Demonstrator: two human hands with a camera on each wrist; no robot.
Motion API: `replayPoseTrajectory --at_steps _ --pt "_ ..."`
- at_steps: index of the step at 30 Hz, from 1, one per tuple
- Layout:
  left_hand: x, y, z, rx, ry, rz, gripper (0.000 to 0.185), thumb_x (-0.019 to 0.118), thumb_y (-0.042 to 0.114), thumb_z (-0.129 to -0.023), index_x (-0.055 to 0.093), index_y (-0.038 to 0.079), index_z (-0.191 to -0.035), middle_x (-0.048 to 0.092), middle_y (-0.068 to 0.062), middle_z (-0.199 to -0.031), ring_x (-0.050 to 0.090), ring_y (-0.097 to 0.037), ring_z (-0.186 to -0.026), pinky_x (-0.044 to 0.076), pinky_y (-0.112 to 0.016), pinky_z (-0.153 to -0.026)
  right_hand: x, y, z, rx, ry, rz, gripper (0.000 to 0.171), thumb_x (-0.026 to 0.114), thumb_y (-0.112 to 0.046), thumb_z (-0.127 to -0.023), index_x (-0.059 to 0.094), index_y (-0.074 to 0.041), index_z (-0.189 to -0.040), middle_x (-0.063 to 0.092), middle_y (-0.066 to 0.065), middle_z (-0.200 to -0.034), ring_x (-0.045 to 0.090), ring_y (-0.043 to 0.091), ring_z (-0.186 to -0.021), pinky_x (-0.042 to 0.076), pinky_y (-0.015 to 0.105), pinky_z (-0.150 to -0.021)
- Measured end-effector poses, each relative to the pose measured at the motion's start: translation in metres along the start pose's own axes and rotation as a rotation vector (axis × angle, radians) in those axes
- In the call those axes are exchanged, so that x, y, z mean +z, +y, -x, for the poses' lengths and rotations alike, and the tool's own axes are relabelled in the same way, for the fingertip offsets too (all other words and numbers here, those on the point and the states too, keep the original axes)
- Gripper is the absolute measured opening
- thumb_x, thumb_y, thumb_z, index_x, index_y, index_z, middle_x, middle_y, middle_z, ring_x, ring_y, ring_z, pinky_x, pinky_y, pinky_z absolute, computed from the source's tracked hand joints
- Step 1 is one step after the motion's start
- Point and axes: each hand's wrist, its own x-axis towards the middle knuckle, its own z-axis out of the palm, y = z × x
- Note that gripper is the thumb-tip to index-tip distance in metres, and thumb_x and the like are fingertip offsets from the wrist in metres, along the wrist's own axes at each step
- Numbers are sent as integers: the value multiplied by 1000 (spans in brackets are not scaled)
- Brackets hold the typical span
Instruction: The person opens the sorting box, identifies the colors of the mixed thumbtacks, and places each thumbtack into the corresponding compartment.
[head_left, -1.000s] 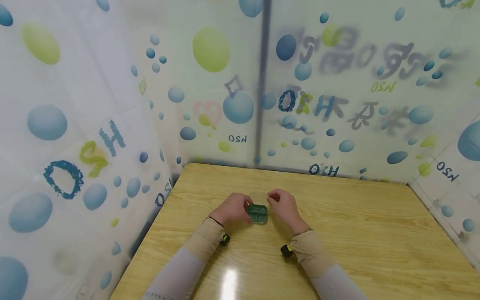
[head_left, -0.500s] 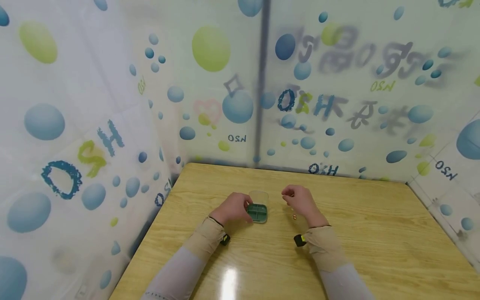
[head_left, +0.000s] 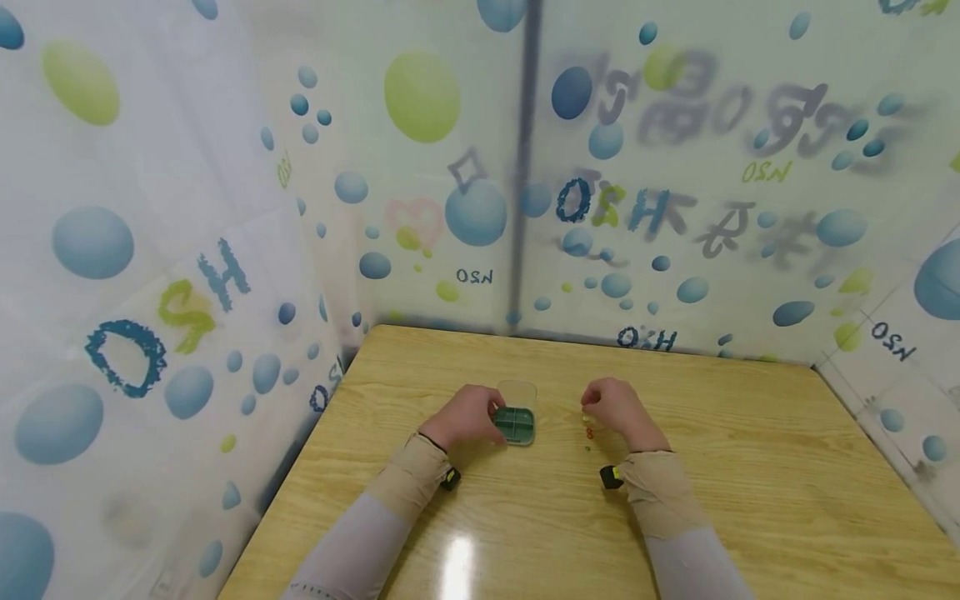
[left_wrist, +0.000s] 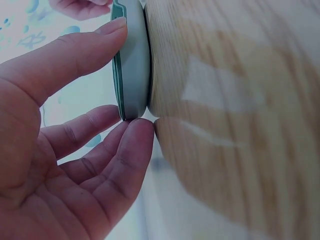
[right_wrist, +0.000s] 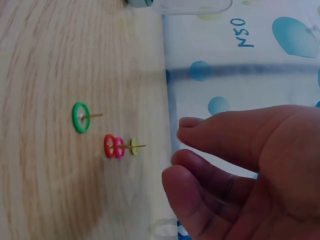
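Left hand (head_left: pixel 467 414): thumb and fingers pinch the edges of the green compartment box (head_left: pixel 514 425), which sits on the wooden table (head_left: pixel 750 483)
Lid: clear, swung open behind the box
Right hand (head_left: pixel 617 410): fingers loosely curled, holding nothing, just above the pushpins (right_wrist: pixel 116 145)
Pushpins: green (right_wrist: pixel 80 117), red, pink and yellow, lying on the table right of the box
Progress: box open and steadied; judging by this, no pin is in it yet

"H2O" is printed in mirror writing across the bubble-patterned curtain (head_left: pixel 465 192): small and dark at its middle, large and blue on the left panel, green at upper right. The blurred grey characters cannot be read.
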Motion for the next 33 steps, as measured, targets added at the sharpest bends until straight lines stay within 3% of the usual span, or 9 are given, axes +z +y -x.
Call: replayPoseTrajectory --at_steps 12,33 --pt "0 0 -1 4 -4 5 60 100 24 -71 74 7 -123 72 -4 -100 65 -16 -89 57 -36 -83 10 4 -1 -12 -29 46 8 72 1 -85 75 -6 -82 71 6 -82 60 21 -73 54 38 -69" --pt "1 -3 -2 11 -1 29 61 100 24 -71 74 6 -124 72 -7 -103 65 -18 -92 57 -39 -84 19 8 -5 11 24 154 20 66 6 -86 77 -8 -77 72 4 -79 62 18 -73 56 38 -70"
